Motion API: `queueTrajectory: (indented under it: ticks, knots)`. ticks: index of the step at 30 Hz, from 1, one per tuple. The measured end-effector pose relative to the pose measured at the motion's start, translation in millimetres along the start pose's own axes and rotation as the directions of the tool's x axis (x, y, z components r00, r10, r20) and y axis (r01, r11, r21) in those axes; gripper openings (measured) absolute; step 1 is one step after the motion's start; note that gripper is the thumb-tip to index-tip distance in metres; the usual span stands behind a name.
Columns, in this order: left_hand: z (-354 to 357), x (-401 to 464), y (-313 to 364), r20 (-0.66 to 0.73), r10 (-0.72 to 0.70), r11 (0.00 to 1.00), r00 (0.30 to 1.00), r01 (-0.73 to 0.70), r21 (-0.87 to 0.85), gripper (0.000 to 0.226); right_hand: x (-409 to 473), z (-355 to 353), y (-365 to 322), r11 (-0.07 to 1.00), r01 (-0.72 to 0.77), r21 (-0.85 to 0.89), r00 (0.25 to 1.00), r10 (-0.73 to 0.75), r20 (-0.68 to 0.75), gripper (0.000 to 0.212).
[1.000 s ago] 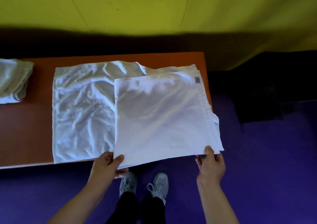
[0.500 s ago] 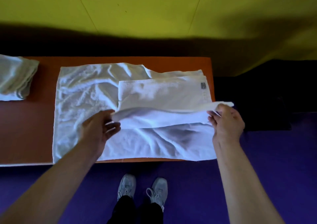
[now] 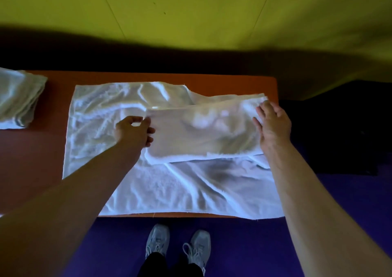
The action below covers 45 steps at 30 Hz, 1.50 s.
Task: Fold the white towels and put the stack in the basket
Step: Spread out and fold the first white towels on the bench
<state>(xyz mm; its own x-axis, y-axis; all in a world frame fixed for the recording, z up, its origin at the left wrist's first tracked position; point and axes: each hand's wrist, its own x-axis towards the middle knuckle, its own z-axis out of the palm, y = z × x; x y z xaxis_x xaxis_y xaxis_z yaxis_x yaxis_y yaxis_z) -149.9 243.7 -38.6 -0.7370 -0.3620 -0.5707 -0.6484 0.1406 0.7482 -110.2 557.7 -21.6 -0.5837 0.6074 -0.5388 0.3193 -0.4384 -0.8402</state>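
A white towel (image 3: 203,130) lies folded on top of a bigger, wrinkled white cloth (image 3: 101,128) that covers much of the orange surface (image 3: 31,160). The left hand (image 3: 133,132) is at the left end of the towel, with its fingers curled and its thumb and finger pinching the top left corner. The right hand (image 3: 272,124) is at the right end, with its fingers straight and spread, lying flat on the towel's edge. A stack (image 3: 19,98) of folded towels sits at the far left of the surface, well apart from the hands. Below the near edge of the surface two gray shoes (image 3: 178,245) stand on the purple floor (image 3: 350,202). A yellow wall (image 3: 191,11) is behind the surface.
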Motion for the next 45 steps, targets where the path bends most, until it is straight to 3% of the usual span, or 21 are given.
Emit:
queueTrajectory:
  ticks: [2, 5, 8, 10, 12, 14, 16, 19, 20, 22, 24, 26, 28, 30, 33, 36, 39, 42, 45]
  knots:
    - [-5.6, 2.4, -14.3, -0.042, 0.076, 0.984, 0.996, -0.068, 0.162, 0.029, -10.0, -3.3, 14.0, 0.946, 0.172, -0.275, 0.985, -0.169, 0.034, 0.024]
    - [-15.7, -10.3, -35.4, -0.048, 0.166, 0.927, 0.985, -0.139, 0.348, 0.030, -38.9, -9.9, 37.6, 0.626, 0.490, -0.606, 0.868, -0.409, 0.280, 0.026]
    - [-17.2, -30.0, -49.6, 0.054, -0.010, 0.988, 0.999, 0.002, 0.155, 0.030, -60.4, -11.9, 62.8, 0.214, 0.696, -0.685, 0.700, -0.413, 0.582, 0.033]
    - [-17.4, -38.6, -52.1, 0.114, -0.106, 0.991, 0.988, 0.096, 0.090, 0.032, -67.4, -12.1, 77.6, 0.034, 0.667, -0.744, 0.699, -0.375, 0.609, 0.039]
    - [-16.7, -42.2, -49.7, 0.157, -0.183, 0.983, 0.971, 0.185, -0.003, 0.038, -72.7, -13.3, 90.5, -0.046, 0.626, -0.779, 0.723, -0.343, 0.600, 0.046]
    - [-16.2, -44.3, -44.8, 0.174, -0.238, 0.965, 0.956, 0.253, -0.073, 0.044, -75.5, -13.4, 96.4, -0.059, 0.608, -0.792, 0.737, -0.328, 0.591, 0.050]
    - [-14.8, -47.0, -38.1, 0.157, -0.217, 0.974, 0.963, 0.226, -0.037, 0.039, -74.4, -11.0, 93.1, -0.023, 0.604, -0.797, 0.752, -0.316, 0.579, 0.048]
    - [-6.4, -59.1, -27.2, 0.109, 0.030, 0.993, 0.994, -0.042, 0.108, 0.017, -75.6, -7.3, 80.3, 0.063, 0.613, -0.788, 0.763, -0.307, 0.569, 0.041]
    - [-1.3, -66.1, -22.2, 0.112, 0.143, 0.974, 0.983, -0.160, 0.160, 0.015, -77.3, -5.1, 73.9, 0.146, 0.626, -0.766, 0.764, -0.311, 0.565, 0.036]
    - [14.2, -84.8, -10.7, 0.137, 0.322, 0.909, 0.937, -0.347, 0.233, 0.015, -83.6, 3.3, 55.6, 0.468, 0.576, -0.670, 0.814, -0.258, 0.520, 0.021]
    - [34.4, -103.4, -3.6, 0.189, 0.425, 0.859, 0.886, -0.460, 0.227, 0.015, -88.6, 17.4, 33.7, 0.784, 0.373, -0.495, 0.862, -0.095, 0.498, 0.015]
    - [55.5, -119.1, 0.4, 0.272, 0.484, 0.822, 0.832, -0.539, 0.185, 0.014, -82.6, 26.1, 15.8, 0.884, 0.238, -0.403, 0.866, -0.006, 0.499, 0.027]
    - [73.2, -131.5, 3.5, 0.378, 0.507, 0.798, 0.775, -0.588, 0.136, 0.016, -73.5, 28.3, 2.6, 0.864, 0.232, -0.447, 0.871, 0.020, 0.491, 0.027]
    - [86.5, -139.5, 4.0, 0.472, 0.505, 0.779, 0.723, -0.617, 0.112, 0.025, -60.6, 21.6, -2.7, 0.758, 0.343, -0.555, 0.882, -0.056, 0.468, 0.017]
    - [95.5, -140.7, 0.1, 0.476, 0.533, 0.732, 0.700, -0.663, 0.155, 0.027, -39.5, 5.8, -8.0, 0.637, 0.406, -0.655, 0.903, -0.169, 0.394, 0.019]
    - [96.5, -130.9, -5.7, 0.390, 0.509, 0.755, 0.767, -0.616, 0.227, 0.018, -18.6, -11.8, -15.5, 0.646, 0.419, -0.639, 0.906, -0.252, 0.340, 0.021]
    - [100.1, -119.5, -14.0, 0.365, 0.426, 0.792, 0.828, -0.536, 0.292, 0.020, -1.7, -34.0, -13.4, 0.496, 0.429, -0.755, 0.891, -0.370, 0.262, 0.027]
    - [109.5, -110.8, -21.8, 0.360, 0.312, 0.834, 0.879, -0.435, 0.340, 0.024, 7.5, -52.6, 0.7, 0.329, 0.326, -0.887, 0.925, -0.305, 0.227, 0.047]
    - [124.0, -105.9, -24.5, 0.364, 0.189, 0.894, 0.912, -0.313, 0.321, 0.027, 9.7, -62.2, 11.7, 0.292, 0.316, -0.903, 0.930, -0.283, 0.234, 0.054]
